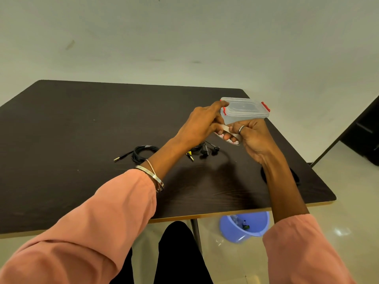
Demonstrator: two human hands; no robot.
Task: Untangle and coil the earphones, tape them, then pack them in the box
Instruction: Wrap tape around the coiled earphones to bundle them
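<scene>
Head view looks down (steeply, close) over table.

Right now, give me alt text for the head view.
Both hands, left hand and right hand, hold a tape roll above a dark table, before a lidded clear box. Two black earphone bundles lie below.

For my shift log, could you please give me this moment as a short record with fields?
left hand: grips the tape roll
right hand: pinches the tape strip, ring on one finger
box: clear, red latches, lid on, behind the hands
coiled cable: on the table, left of the left forearm
earphones: black, on the table below the hands
bin: blue, on the floor under the table edge
</scene>
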